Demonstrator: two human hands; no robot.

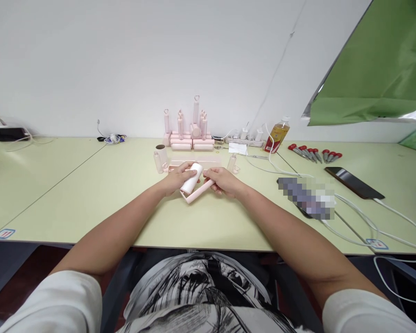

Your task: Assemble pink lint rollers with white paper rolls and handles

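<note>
A pale green table (pixel 90 194) stands against a plain white wall (pixel 125 55), with green fabric (pixel 377 69) hanging upper right.

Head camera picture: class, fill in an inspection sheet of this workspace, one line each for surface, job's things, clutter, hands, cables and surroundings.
Surface: pale green table, seams between its sections.
Job's things: white lint roller on a pink handle, held above the table; pink roller parts stacked at the back.
Clutter: red-handled screwdrivers, amber bottle, dark phone, cardboard tube.
Hands: left hand wraps the roller; right hand has its grip on the handle.
Cables: white cables trail across the right side; power strip by the wall.
Surroundings: white wall, green sheet upper right.
</note>
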